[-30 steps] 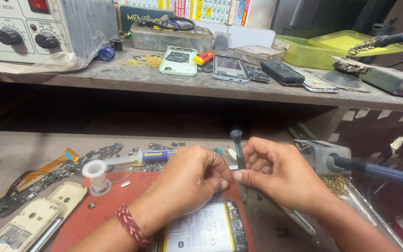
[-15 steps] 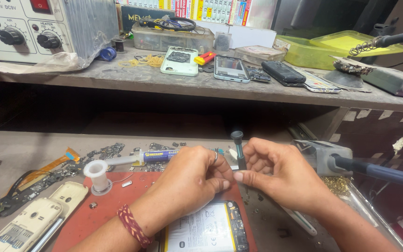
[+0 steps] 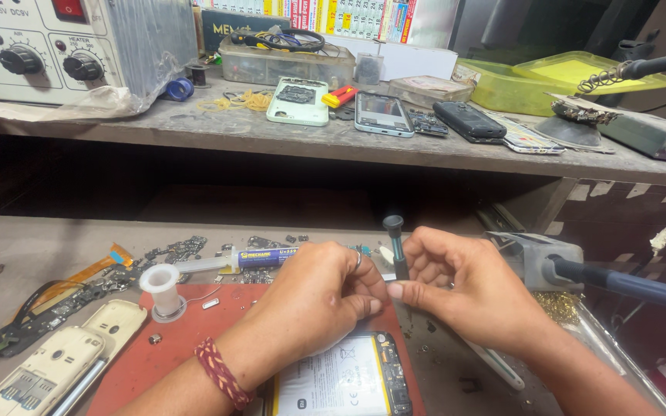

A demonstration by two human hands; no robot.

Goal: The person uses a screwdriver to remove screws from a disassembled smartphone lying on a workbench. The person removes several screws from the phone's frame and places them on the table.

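- Over the near tabletop [image 3: 55, 246], my right hand [image 3: 472, 296] grips an upright screwdriver [image 3: 396, 246]; my left hand [image 3: 325, 289] pinches its tip.
- Below, I judge the opened phone [image 3: 344, 377] unfinished.

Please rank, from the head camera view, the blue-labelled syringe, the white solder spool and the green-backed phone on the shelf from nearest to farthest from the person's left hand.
1. The blue-labelled syringe: just up and left of the left hand, nearly touching it.
2. The white solder spool: farther left, at the red mat's edge.
3. The green-backed phone: up on the shelf, well beyond the hand.
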